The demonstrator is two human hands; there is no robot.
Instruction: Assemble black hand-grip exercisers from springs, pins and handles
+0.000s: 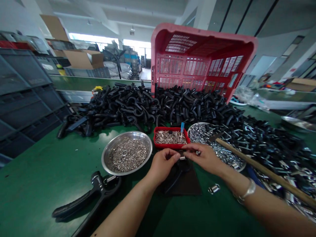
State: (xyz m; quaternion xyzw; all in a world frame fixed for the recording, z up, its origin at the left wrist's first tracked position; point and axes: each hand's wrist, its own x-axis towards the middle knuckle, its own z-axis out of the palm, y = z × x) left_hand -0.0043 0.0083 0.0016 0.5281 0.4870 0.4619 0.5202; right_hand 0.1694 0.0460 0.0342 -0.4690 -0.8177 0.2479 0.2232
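Note:
A black plastic handle piece lies on a dark mat in front of me, with a coil spring at its upper end. My left hand is closed in a pinch, its fingertips right beside the spring; what they grip is hidden. Just across from it, my right hand has its fingers bent, and a small shiny metal piece shows among them. To the left rests a black hand grip exerciser fitted with a spring. A loose spring sits right of the mat.
A steel bowl of small metal pins, a red tray with pins and a blue-handled screwdriver, and a dish of metal parts stand close. A wooden-handled hammer lies right. Black handles pile before a red crate.

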